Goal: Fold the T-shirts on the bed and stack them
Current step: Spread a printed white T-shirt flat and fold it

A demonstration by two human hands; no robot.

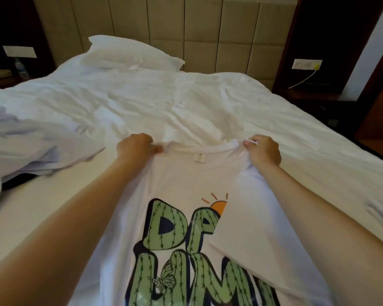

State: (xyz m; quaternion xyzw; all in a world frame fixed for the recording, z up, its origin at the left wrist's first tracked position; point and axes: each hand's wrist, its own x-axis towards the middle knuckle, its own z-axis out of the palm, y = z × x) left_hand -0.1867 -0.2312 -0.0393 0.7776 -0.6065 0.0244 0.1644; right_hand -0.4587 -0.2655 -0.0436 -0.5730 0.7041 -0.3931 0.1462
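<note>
From the head camera, looking down along both forearms onto the bed (186, 102). Holding a white T-shirt (177, 180) with green cactus lettering, print side up, neck end away from the body and hem end running out of the bottom of the view.

Pinching it at either end of the collar (199, 147): left grip (135, 146) clenched on the cloth at the left shoulder, right grip (263, 151) clenched on the right one, thumb and curled fingers bunching the fabric. Nothing else in either grip. Pulling the two apart, judging by the taut neckline, most likely to stretch the shirt flat and square before setting it down.

Already turned in over the print on the right side: a plain white panel (252, 217) hiding the ends of the letters, so by the look of it partway through the lengthwise folds. Hard to say under the wide lens whether lifted clear of the sheet or lying on it.

To the left, near the left forearm but apart from the shirt: a crumpled lilac garment (31, 151), unfolded, presumably waiting its turn. No folded stack in sight. Farther up, a pillow (128, 51) against the padded headboard (164, 23).
</note>
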